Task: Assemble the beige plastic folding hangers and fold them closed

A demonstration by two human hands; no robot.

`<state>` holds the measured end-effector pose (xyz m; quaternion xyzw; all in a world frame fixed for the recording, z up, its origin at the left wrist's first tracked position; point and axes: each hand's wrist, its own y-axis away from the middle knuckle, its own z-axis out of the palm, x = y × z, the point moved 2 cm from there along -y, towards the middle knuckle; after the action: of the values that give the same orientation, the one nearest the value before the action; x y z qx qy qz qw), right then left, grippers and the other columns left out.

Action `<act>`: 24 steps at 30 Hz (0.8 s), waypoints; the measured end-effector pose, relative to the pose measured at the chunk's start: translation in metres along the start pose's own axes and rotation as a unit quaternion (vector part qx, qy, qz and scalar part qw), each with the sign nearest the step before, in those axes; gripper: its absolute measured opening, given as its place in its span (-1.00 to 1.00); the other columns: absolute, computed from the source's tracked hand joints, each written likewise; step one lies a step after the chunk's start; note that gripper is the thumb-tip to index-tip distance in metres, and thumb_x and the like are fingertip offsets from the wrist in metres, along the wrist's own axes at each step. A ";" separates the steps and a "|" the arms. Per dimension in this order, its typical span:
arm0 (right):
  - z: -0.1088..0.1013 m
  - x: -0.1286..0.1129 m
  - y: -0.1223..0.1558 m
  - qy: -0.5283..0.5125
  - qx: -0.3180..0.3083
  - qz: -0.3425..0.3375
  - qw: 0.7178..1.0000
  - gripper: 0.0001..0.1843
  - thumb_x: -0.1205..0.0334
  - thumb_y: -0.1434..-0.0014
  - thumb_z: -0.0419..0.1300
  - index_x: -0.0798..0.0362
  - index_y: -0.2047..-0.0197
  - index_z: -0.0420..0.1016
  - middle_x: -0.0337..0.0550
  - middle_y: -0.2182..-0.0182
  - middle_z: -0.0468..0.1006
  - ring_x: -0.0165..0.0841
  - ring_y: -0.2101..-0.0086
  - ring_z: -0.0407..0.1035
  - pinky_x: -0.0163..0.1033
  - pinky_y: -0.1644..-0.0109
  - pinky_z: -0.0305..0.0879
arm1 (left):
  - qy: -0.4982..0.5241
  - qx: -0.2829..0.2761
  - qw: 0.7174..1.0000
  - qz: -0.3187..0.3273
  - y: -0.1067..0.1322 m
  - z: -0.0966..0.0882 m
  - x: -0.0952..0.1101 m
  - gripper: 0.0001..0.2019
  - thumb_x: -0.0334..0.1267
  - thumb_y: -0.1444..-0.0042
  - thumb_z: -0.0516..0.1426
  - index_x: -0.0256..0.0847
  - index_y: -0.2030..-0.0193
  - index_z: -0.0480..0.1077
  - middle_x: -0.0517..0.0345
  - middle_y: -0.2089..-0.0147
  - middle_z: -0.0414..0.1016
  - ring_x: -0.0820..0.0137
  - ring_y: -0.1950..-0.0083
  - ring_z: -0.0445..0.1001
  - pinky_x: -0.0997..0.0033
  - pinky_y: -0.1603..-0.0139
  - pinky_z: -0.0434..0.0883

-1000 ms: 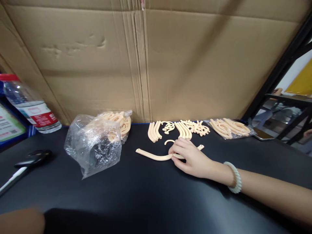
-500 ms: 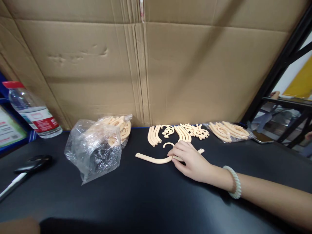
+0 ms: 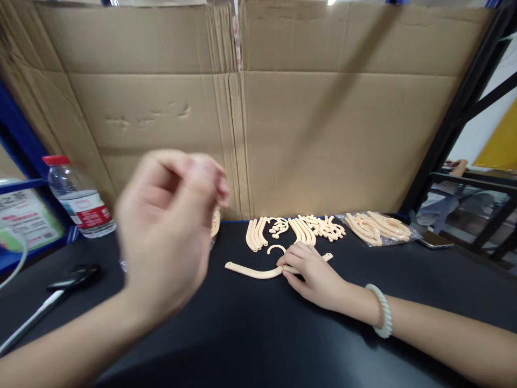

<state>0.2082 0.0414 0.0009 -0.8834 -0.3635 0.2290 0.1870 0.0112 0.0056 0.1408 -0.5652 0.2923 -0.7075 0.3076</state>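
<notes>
My right hand (image 3: 309, 272) rests on the table with thumb and fingers closed on a cream-coloured hanger arm (image 3: 328, 257), near its inner end. A second curved hanger arm (image 3: 254, 272) lies to the left, its inner end at my fingertips. Just above them is a small hook (image 3: 276, 248); my fingers hide whether it touches the arms. My left hand (image 3: 167, 231) is raised close to the camera, blurred, with its fingers curled in and thumb pressed to them. Whatever may be between those fingers cannot be made out.
Loose hanger arms (image 3: 255, 234), more arms (image 3: 302, 230), hooks (image 3: 278, 226) and a pile of small parts (image 3: 327, 228) lie along the cardboard wall (image 3: 343, 140). A bagged set (image 3: 375, 227) and phone (image 3: 436, 240) are at right; a bottle (image 3: 86, 207) and black device (image 3: 75, 276) at left.
My left hand has come up from the lower left corner and now covers most of the plastic bag. My right hand stays on the hanger arm. The view has tilted up slightly.
</notes>
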 end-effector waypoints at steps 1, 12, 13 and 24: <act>0.000 0.000 0.000 0.000 0.000 0.001 1.000 -0.81 0.46 -0.20 0.08 0.03 0.17 0.42 -0.12 0.27 0.46 -0.24 0.21 0.29 -0.09 0.08 0.21 | -0.018 -0.015 1.000 -0.001 0.007 0.001 -0.010 -0.85 -0.42 -0.20 0.18 -0.20 0.39 0.36 0.32 0.37 0.46 0.59 0.36 0.41 0.61 0.29 0.39; 0.002 0.001 0.002 0.007 0.010 0.009 1.000 -0.83 0.42 -0.22 0.08 0.03 0.16 0.42 -0.13 0.24 0.48 -0.24 0.17 0.31 -0.07 0.03 0.21 | -0.412 -0.272 0.868 -0.058 0.060 -0.053 -0.131 -0.66 -0.13 -0.27 0.00 -0.23 -0.05 0.42 -0.09 -0.12 0.48 0.15 -0.17 0.39 -0.02 -0.23 0.29; 0.003 0.002 0.002 0.007 0.011 0.009 1.000 -0.83 0.42 -0.23 0.08 0.02 0.16 0.42 -0.14 0.24 0.48 -0.24 0.17 0.31 -0.07 0.03 0.21 | -0.420 -0.275 0.863 -0.059 0.059 -0.056 -0.134 -0.64 -0.13 -0.27 0.00 -0.25 -0.08 0.40 -0.12 -0.15 0.46 0.13 -0.20 0.36 -0.04 -0.25 0.27; 0.003 0.001 0.002 -0.003 0.004 0.009 1.000 -0.82 0.43 -0.23 0.08 0.03 0.15 0.42 -0.11 0.23 0.49 -0.21 0.15 0.32 -0.03 0.01 0.23 | -0.436 -0.323 0.836 -0.079 0.060 -0.053 -0.136 -0.67 -0.21 -0.29 -0.06 -0.23 -0.05 0.42 -0.09 -0.18 0.43 0.12 -0.23 0.33 -0.02 -0.28 0.24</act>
<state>0.2082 0.0419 -0.0030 -0.8851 -0.3552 0.2353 0.1874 -0.0108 0.0745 0.0005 -0.9035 0.2943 -0.2752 0.1463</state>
